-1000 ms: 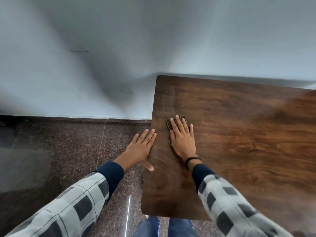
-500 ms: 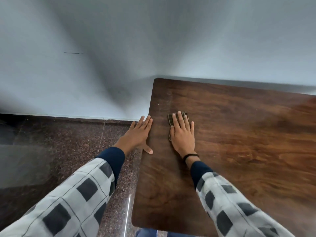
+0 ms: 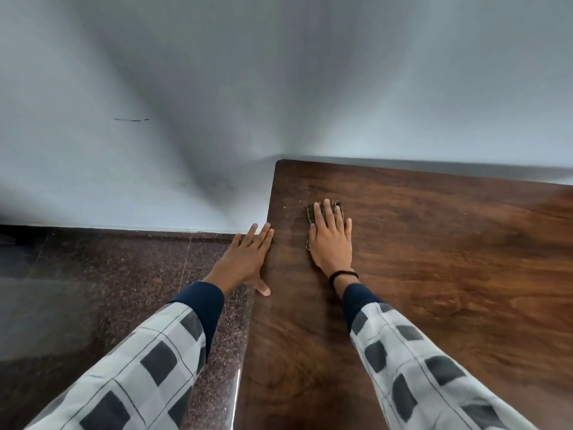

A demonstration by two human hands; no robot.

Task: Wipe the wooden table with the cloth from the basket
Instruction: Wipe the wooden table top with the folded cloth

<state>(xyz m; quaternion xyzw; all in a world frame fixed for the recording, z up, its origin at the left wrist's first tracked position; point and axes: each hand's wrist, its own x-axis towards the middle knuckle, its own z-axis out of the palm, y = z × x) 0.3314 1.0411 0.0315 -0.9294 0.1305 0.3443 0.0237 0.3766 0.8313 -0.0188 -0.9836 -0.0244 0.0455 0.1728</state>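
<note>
The wooden table [image 3: 434, 274] fills the right half of the view, dark brown with a glossy grain. My right hand [image 3: 331, 240] lies flat, palm down, on a small dark cloth [image 3: 310, 211] near the table's far left corner. Only the cloth's far edge and left side show past my fingers. My left hand [image 3: 248, 259] rests flat against the table's left edge, fingers spread, thumb on the tabletop. It holds nothing. No basket is in view.
A pale grey wall [image 3: 217, 103] runs behind the table and meets its back edge. Left of the table lies a dark speckled stone floor [image 3: 108, 290]. Small specks dot the tabletop near the far corner [image 3: 302, 189].
My right hand has slid the cloth farther away, toward the back corner of the table. My left hand has moved forward along the table's left edge too.
</note>
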